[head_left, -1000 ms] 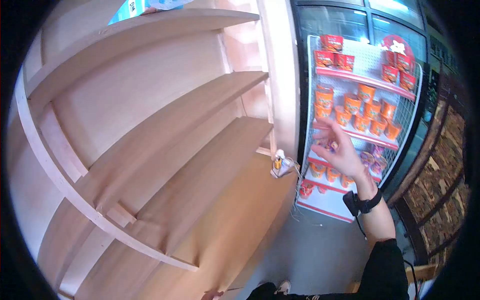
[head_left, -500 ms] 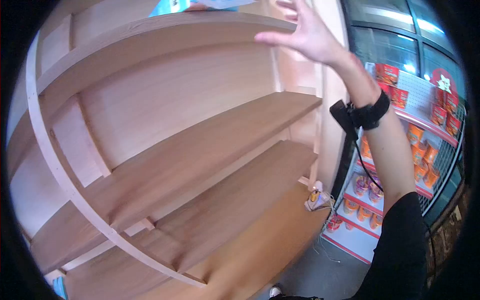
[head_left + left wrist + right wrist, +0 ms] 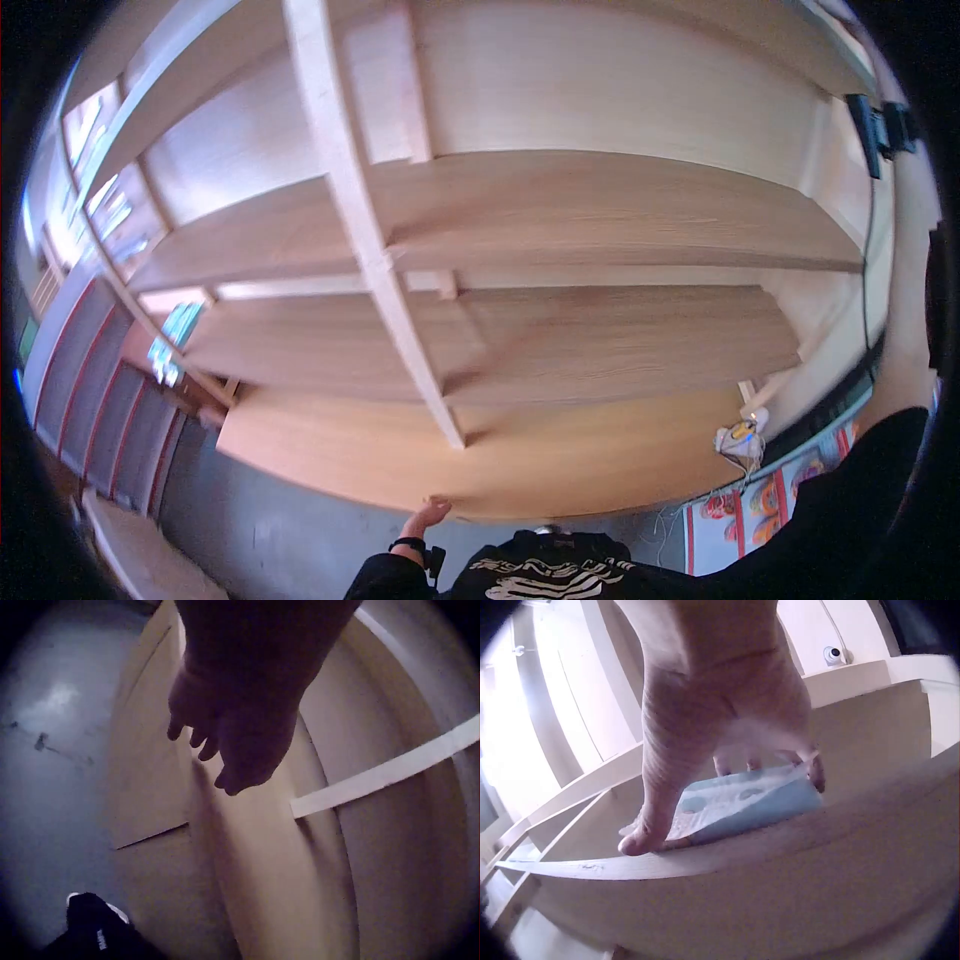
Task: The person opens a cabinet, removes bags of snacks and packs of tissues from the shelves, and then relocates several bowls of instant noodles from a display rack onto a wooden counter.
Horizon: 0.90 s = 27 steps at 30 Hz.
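Note:
In the right wrist view, a light blue and white package [image 3: 761,810] lies at the edge of a high shelf [image 3: 780,900]. My right hand [image 3: 720,720] spans it from above and grips it, thumb at the near side and fingers over the far side. The head view shows only the right forearm, raised at the right edge. My left hand [image 3: 430,515] hangs low in front of the bottom board [image 3: 560,450], its fingers loosely bent and holding nothing. The left wrist view shows that hand [image 3: 240,720] dark against the board.
Wooden shelves [image 3: 620,210] span the view, crossed by a slanting upright [image 3: 365,230]. Blue-green packs [image 3: 178,335] sit at the left. A white item with cables [image 3: 740,440] lies at the bottom right, near a rack of cups [image 3: 765,510]. A grey rack [image 3: 90,390] stands at the left.
The head view has swung left, away from the rack of cups. My right hand has risen out of that view, and my left hand shows more fully at the bottom.

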Available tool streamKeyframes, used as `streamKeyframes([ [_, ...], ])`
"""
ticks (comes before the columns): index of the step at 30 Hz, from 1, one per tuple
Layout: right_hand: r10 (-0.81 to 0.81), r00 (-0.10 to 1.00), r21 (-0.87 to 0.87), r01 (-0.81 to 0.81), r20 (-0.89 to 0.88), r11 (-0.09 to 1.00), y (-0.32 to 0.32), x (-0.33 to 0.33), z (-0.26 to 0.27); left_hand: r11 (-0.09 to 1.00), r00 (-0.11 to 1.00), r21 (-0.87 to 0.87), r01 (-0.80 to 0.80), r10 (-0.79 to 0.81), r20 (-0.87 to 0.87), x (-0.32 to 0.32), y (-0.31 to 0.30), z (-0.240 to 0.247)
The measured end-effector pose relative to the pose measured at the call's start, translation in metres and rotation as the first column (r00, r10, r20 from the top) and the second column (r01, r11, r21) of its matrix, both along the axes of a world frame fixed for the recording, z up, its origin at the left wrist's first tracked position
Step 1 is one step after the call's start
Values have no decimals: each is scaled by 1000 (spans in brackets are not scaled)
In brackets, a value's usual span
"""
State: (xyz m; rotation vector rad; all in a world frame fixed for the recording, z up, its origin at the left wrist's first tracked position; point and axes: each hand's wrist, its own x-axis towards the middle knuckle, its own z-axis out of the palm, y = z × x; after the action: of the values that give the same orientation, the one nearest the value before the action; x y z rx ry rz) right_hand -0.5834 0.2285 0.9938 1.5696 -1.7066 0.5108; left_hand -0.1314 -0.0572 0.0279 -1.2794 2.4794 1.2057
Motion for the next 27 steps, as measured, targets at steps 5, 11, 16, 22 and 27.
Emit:
streamKeyframes([
  [5, -296, 936, -171, 265, -189, 949, -12, -14, 16, 965, 963, 6, -262, 261, 70, 45, 62, 34],
  [11, -349, 927, -203, 319, -136, 926, -13, 33, -2, 913, 911, 88, -399, 384, 150, 69, 131, 24],
  [16, -398, 893, -440, 277, -210, 854, 4, -3, 3, 932, 934, 103, -348, 336, 123, 67, 188, 10],
  [22, -430, 759, -699, -44, -488, 714, 19, 9, -54, 923, 942, 194, -332, 311, 129, 84, 240, 32],
  [27, -155, 731, -650, -463, -664, 602, 40, 3, -125, 887, 915, 230, -401, 379, 136, 114, 265, 61],
])
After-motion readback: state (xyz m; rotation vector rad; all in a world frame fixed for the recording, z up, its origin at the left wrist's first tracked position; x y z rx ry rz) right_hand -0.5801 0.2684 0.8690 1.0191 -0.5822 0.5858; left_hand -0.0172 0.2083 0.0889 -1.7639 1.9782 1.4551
